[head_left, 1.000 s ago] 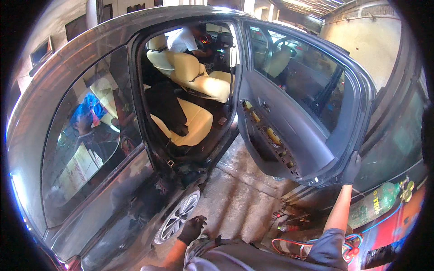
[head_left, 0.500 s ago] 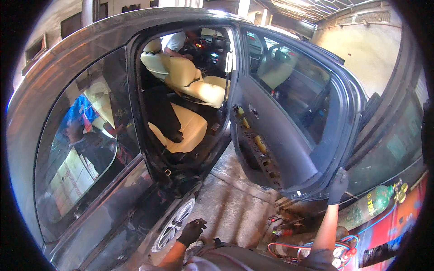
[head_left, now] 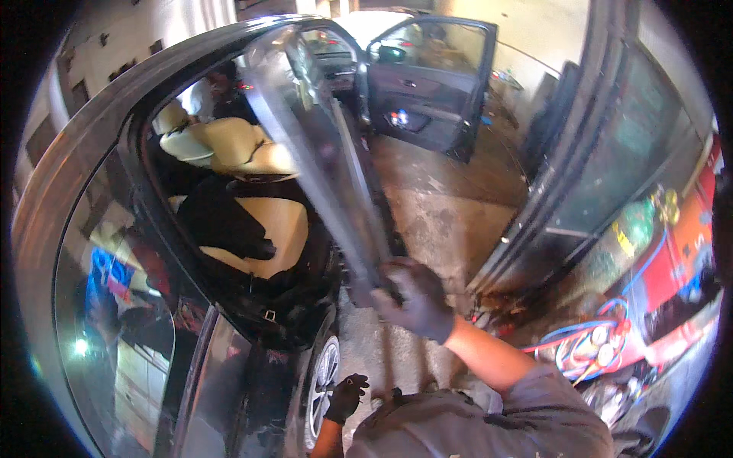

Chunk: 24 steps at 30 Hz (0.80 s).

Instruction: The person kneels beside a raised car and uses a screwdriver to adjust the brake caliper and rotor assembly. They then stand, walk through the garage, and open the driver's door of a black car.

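Observation:
My right hand (head_left: 416, 300), in a dark glove, is closed around the edge of the dark rear car door (head_left: 324, 156). The door stands partly open beside the rear doorway, seen nearly edge-on and blurred. My left hand (head_left: 347, 398), also gloved, hangs low next to the rear wheel (head_left: 324, 382). Its fingers are loosely bent and apart, with nothing in them. Through the doorway show the cream rear seat (head_left: 286, 229) with a black cloth-like thing (head_left: 221, 221) on it, and the cream front seat (head_left: 229, 145).
The front door (head_left: 431, 88) stands wide open ahead. A person (head_left: 197, 101) is in the front of the car. To the right are a tall dark-framed glass panel (head_left: 611, 153), a green gas cylinder (head_left: 637, 229), and gauges with coiled hoses (head_left: 603, 347). Concrete floor (head_left: 435, 229) lies between.
My right hand has swung the rear door leftward, toward the car body, from wide open to partly open. The front door has come into view. My left hand stays low by the wheel.

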{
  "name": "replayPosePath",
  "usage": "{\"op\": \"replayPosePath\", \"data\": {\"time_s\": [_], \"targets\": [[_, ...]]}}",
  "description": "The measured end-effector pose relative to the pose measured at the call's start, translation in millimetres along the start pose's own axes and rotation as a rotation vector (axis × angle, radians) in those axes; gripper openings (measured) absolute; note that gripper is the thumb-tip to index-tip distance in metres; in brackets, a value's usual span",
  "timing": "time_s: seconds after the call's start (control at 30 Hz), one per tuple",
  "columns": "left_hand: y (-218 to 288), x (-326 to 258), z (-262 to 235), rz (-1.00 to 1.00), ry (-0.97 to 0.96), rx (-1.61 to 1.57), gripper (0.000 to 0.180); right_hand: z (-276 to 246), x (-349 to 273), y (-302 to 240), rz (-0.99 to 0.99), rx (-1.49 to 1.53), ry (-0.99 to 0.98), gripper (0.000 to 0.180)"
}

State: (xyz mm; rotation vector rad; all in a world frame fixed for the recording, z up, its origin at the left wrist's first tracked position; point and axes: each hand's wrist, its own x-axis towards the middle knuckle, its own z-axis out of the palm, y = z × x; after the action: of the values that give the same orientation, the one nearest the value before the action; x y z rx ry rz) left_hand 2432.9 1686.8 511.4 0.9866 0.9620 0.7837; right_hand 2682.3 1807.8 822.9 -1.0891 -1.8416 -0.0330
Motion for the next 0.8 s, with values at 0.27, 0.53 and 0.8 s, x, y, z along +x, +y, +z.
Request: {"op": "replayPosePath", "data": {"time_s": [0.27, 0.53, 0.8], "targets": [[-21.3, -40.3, -23.9, -0.074, 0.106, -0.002, 0.053, 134.6, 48.1, -74.2, -0.206, 0.067, 0.108, 0.05], [2.5, -46.5, -9.3, -0.02, 0.137, -0.042, 0.046, 173.9, 55.0, -82.0, -0.108, 0.215, 0.072, 0.054], [85.0, 87.8, 48.7, -0.014, -0.049, 0.276, 0.039, 83.1, 38.8, 85.1, -0.006, 0.414, -0.109, 0.065]]}}
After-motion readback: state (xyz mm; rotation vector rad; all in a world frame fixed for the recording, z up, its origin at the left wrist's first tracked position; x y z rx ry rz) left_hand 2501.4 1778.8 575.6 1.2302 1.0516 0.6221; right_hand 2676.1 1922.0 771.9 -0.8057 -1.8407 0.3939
